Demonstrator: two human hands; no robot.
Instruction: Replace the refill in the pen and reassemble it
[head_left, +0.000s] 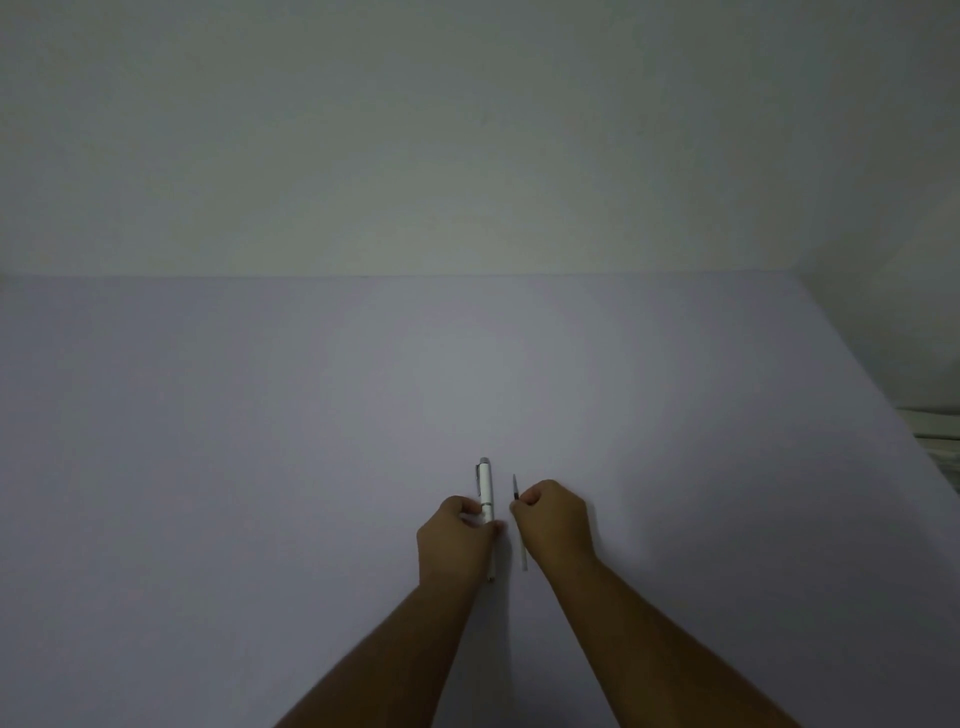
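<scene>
Pen (487, 488) — white, clip to the left, lying lengthwise on the pale desk (260, 467), pinched at mid-barrel by the left hand (457, 540). Refill (519, 525) just beside it, apart — thin, dark-tipped, gripped in the closed right hand (553, 522).

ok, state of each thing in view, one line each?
pen: capped and in one piece, lying on the table, gripped at mid-body
refill: outside the pen, lying beside it, apart from it
left hand: closed on the pen
right hand: closed on the refill
table: holds the pen and refill
</scene>
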